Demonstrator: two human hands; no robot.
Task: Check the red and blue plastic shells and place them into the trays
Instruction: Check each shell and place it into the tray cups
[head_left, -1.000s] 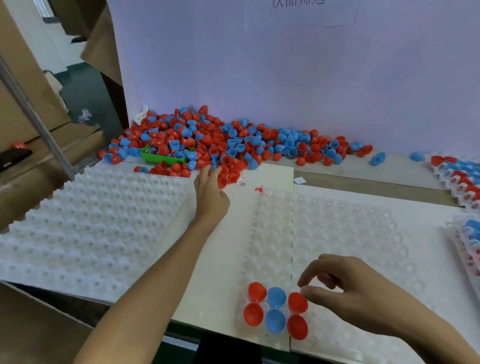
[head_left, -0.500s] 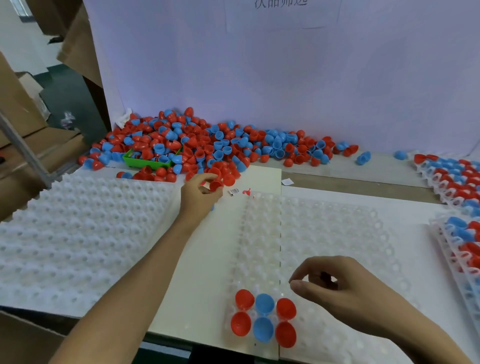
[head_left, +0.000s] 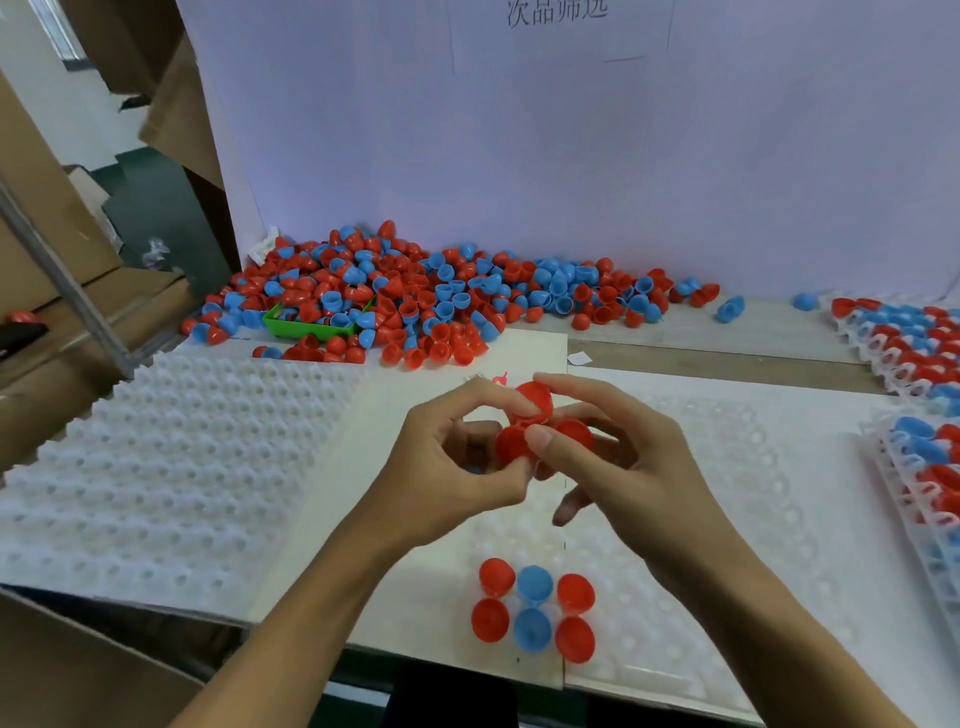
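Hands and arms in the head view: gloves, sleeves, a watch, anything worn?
Nothing worn that shows. The left hand and right hand are bare, without gloves, rings or wristbands. Both forearms are uncovered up to the bottom edge of the picture; no sleeve is visible.

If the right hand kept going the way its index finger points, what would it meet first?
Probably the red shells it already pinches, then the left hand right behind them; its index finger points leftward, though depth is unclear.

The left hand is bringing red shells from the eleven-o'clock pile to centre, the right hand rising to pinch them.
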